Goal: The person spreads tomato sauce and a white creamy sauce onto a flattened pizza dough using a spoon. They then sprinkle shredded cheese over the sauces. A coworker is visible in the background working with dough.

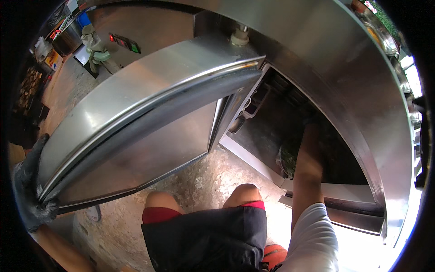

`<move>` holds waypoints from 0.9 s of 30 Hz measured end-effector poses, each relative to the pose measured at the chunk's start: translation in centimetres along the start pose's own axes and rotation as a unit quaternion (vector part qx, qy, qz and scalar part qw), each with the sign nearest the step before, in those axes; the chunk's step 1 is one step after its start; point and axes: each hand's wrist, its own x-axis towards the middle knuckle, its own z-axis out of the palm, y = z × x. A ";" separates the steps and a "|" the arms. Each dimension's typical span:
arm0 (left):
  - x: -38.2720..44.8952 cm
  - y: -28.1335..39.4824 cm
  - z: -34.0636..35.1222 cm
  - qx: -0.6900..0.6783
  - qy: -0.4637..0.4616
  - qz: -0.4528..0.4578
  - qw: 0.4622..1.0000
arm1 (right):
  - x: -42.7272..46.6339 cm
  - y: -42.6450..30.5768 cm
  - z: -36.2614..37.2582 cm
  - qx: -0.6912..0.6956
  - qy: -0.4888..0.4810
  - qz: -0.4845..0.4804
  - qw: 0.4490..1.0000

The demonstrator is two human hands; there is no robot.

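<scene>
My left hand (34, 190), in a dark glove, grips the outer edge of an open stainless steel refrigerator door (112, 91) at the far left. A dark rubber gasket (153, 105) runs around the door's inner face. My right arm reaches deep into the dark refrigerator compartment (272, 136). My right hand (310, 117) is barely visible in the shadow there, and whether it holds anything cannot be told. A clear bag or container of green leaves (288, 161) lies inside, left of my forearm. Containers (253, 105) stand near the hinge side.
A steel counter (340, 54) curves overhead, with metal bowls (380, 34) at the far right. Stained concrete floor (204, 173) lies below. A basketball (274, 255) is beside my right leg. Boxes, a large pot (68, 37) and stacked firewood (30, 88) stand upper left.
</scene>
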 end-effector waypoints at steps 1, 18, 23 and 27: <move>-0.1 -0.1 -0.1 -0.004 0.010 -0.003 1.000 | -1.3 0.2 -0.1 -0.005 0.006 0.002 1.000; -2.1 9.0 -4.1 -0.087 -0.155 -0.139 0.974 | -55.2 -13.3 16.3 -0.213 0.198 0.313 0.904; -7.2 16.2 -1.4 -0.256 -0.192 -0.231 0.919 | -58.1 -32.3 26.8 -0.237 0.064 0.263 0.933; -8.4 22.4 2.4 -0.238 -0.200 -0.166 0.936 | -47.8 -47.3 28.2 -0.315 0.083 -0.019 0.945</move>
